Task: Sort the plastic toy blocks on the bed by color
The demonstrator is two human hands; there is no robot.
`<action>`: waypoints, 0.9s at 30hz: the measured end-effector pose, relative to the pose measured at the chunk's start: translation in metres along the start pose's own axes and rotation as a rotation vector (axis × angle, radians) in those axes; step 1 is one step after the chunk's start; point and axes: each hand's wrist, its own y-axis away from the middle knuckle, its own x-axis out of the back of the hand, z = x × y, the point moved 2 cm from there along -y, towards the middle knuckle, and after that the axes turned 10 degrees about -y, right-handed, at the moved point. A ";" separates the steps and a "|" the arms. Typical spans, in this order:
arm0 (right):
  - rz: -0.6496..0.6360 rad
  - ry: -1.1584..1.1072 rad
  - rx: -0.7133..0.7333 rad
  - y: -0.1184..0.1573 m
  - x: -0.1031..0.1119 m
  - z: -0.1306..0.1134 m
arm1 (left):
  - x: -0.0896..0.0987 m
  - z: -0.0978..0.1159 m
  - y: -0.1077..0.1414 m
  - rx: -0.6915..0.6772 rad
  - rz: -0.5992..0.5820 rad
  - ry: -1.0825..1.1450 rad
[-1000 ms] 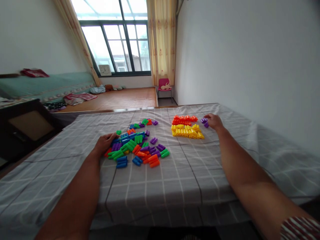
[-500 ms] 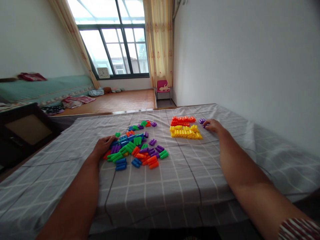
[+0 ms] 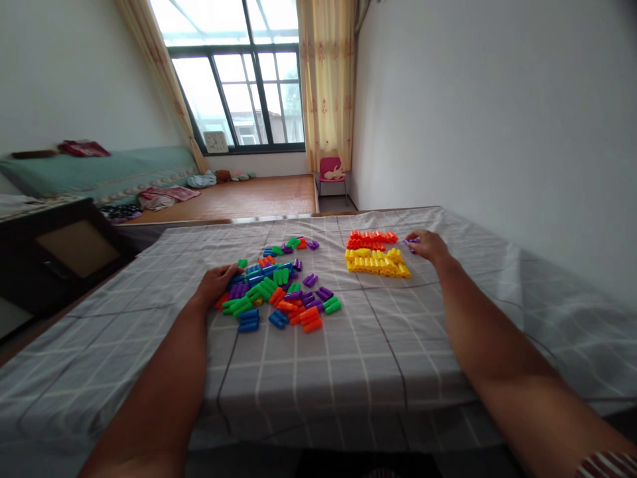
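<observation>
On the grey checked cloth, a purple plastic tube block (image 3: 411, 241) lies under the fingertips of my right hand (image 3: 430, 247), whose fingers are closed around it. To its left stand grouped rows of orange-red tube blocks (image 3: 371, 239) and yellow tube blocks (image 3: 378, 263). My left hand (image 3: 217, 283) rests at the left edge of a mixed pile of loose tube blocks, its fingers stretched out and touching blue blocks (image 3: 253, 273). Green blocks (image 3: 262, 289), purple blocks (image 3: 240, 291) and orange blocks (image 3: 309, 317) are spread through that pile.
The checked tablecloth (image 3: 358, 358) covers a wide table. A white wall (image 3: 472, 119) rises along the right side. Beyond the table are a low wooden platform (image 3: 259, 196), a pink chair (image 3: 331, 169) and a window. A dark cabinet (image 3: 64, 245) stands at the left.
My right hand has shifted slightly left over the purple block, covering more of it. The left hand stays at the pile. The whole view has swung a little to the left.
</observation>
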 end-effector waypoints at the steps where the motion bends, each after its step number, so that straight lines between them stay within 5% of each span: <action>1: 0.032 -0.049 0.073 0.001 -0.002 -0.018 | 0.000 0.000 0.000 -0.003 0.000 0.006; 4: -0.014 -0.267 0.323 0.019 -0.021 -0.086 | -0.002 -0.002 -0.001 -0.007 0.002 0.026; 7: -0.274 -0.409 0.635 0.058 -0.053 -0.155 | -0.003 -0.004 -0.001 0.000 0.006 0.029; 11: -0.497 -0.325 0.823 0.103 -0.078 -0.202 | -0.004 -0.006 -0.001 0.000 0.014 0.047; 16: -0.589 -0.280 0.627 0.107 -0.083 -0.201 | -0.004 -0.004 -0.002 -0.016 0.005 0.056; 22: -0.772 -0.656 0.438 0.096 -0.087 -0.194 | 0.000 0.000 -0.001 -0.002 -0.002 0.021; 24: -0.707 -0.788 0.391 0.082 -0.079 -0.185 | 0.000 -0.001 -0.001 0.004 -0.004 0.013; 27: -0.403 -1.033 0.228 0.043 -0.051 -0.147 | -0.001 -0.003 -0.002 0.001 0.000 0.028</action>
